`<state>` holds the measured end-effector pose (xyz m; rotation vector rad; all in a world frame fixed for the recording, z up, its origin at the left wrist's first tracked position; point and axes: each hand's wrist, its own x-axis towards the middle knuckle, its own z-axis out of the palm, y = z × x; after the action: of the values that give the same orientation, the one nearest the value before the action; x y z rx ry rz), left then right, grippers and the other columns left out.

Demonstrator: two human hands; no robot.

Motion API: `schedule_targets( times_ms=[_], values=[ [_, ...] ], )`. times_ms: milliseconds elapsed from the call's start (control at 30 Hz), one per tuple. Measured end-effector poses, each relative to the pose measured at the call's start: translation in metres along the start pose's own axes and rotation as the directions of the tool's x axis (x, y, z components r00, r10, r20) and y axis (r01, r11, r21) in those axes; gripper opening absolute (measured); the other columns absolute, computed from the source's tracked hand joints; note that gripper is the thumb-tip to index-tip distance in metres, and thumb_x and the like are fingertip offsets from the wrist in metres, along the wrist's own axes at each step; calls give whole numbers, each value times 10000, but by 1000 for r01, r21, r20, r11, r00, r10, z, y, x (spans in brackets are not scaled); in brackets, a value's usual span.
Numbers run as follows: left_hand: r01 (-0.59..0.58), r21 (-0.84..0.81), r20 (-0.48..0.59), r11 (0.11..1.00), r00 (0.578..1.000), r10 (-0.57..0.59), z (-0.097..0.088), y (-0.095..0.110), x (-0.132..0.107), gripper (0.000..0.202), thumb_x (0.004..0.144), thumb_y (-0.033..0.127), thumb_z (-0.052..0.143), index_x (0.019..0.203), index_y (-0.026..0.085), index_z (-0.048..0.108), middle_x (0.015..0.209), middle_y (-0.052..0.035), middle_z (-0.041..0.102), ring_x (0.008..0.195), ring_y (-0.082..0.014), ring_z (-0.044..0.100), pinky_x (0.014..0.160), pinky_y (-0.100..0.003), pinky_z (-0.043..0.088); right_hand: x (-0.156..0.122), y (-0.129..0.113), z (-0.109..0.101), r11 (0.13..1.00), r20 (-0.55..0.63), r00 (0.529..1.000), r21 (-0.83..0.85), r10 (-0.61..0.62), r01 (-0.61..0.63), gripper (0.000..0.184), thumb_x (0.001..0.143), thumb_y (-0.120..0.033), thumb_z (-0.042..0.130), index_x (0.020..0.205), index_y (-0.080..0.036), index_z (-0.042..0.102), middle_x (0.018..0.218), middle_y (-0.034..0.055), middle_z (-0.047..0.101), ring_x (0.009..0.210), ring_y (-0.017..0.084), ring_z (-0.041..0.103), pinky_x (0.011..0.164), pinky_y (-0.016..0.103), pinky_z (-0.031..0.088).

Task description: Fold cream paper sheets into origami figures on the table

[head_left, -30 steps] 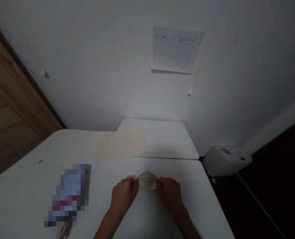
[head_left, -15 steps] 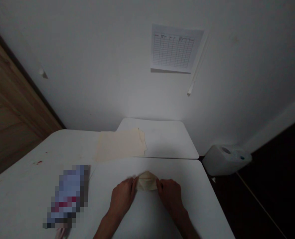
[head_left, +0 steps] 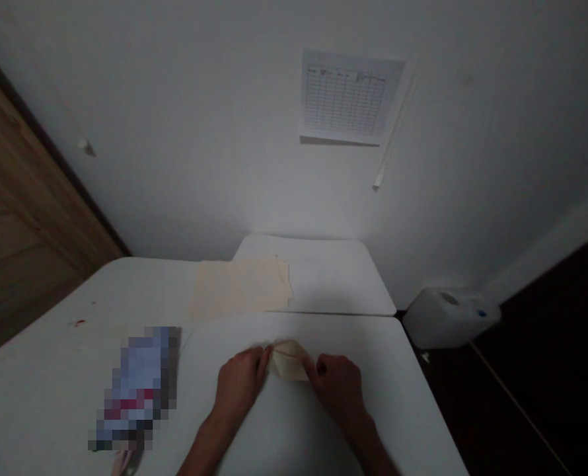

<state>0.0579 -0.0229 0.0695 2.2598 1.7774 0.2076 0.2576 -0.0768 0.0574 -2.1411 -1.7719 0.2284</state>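
Note:
A small folded piece of cream-yellow paper (head_left: 289,363) lies low over the white tabletop, with crease lines and a pointed outline. My left hand (head_left: 242,377) pinches its left corner, thumb and fingertips together. On the opposite side my right hand (head_left: 338,387) is curled closed, and a fingertip or thumb presses on the right part of the paper. Both hands cover the paper's side edges, so the exact grip of the right one is partly hidden. A larger cream sheet (head_left: 239,285) rests flat beyond the hands, overlapping two tables.
A blurred blue-and-red object (head_left: 138,380) lies on the left table (head_left: 41,370). Behind is a wall with a printed chart (head_left: 346,99). A white plastic jug (head_left: 447,320) stands on the dark floor at right. A gap separates the front table (head_left: 294,443) from the rear one.
The folded paper has turned slightly and shifted a little left. My left hand has moved slightly left and up; my right fingertip now reaches further onto the paper.

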Motion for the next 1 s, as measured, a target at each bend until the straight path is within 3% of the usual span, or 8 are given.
schedule_targets(
  times_ms=[133,300,367,467,567,733,833,1000],
  values=[
    [-88,10,-1,996,996,88,-8,-3,6,512,989,455,277,805,204,685,831,-84,726,802,-242,677,660,-294,411,13,3,-12,967,-42,999,252,-12,22,313,865,-484,578,752,-218,697,731,17,708,642,150,619,629,234,384],
    [-185,-70,-42,980,982,182,-14,6,9,499,971,463,324,707,193,650,722,-71,689,704,-222,647,623,-286,382,24,-1,-8,807,98,974,580,-204,110,244,851,-401,594,823,-212,744,748,8,728,615,141,637,589,207,414],
    [-178,-152,-97,972,982,165,-12,10,8,453,957,466,357,762,189,659,730,-61,683,680,-213,635,616,-286,386,26,-3,-2,774,100,969,622,-227,117,287,868,-398,566,790,-196,754,701,14,719,601,146,637,562,204,407],
    [-124,-352,-175,928,982,65,-1,12,4,389,920,481,430,1014,181,659,850,-52,699,629,-179,615,610,-278,408,26,-5,7,742,51,981,662,-185,105,336,878,-400,549,744,-168,752,645,16,698,570,145,623,528,202,390],
    [-92,-555,-106,827,994,40,16,11,1,421,890,513,469,1055,176,660,822,-40,700,559,-156,584,572,-265,420,25,-5,15,699,30,990,712,-135,73,339,863,-419,570,748,-155,750,648,18,696,583,156,628,525,206,403],
    [16,-771,69,637,996,58,40,9,1,488,847,579,464,677,154,634,515,-7,570,455,-140,515,457,-231,369,20,-4,27,624,58,996,782,-64,-6,333,836,-448,602,793,-156,755,693,34,712,638,185,654,563,228,456],
    [110,-793,148,599,989,14,42,7,2,488,822,592,471,662,155,617,434,18,511,378,-119,454,411,-218,329,19,-2,31,613,70,997,789,-15,-46,349,808,-468,630,758,-144,749,679,50,710,625,194,656,566,239,468],
    [157,-806,211,571,977,29,40,1,3,518,790,640,460,686,155,609,409,16,518,335,-103,408,366,-202,287,17,5,29,579,115,993,811,-30,-77,385,816,-488,606,760,-136,752,694,68,721,628,203,668,554,243,477]
  ],
)
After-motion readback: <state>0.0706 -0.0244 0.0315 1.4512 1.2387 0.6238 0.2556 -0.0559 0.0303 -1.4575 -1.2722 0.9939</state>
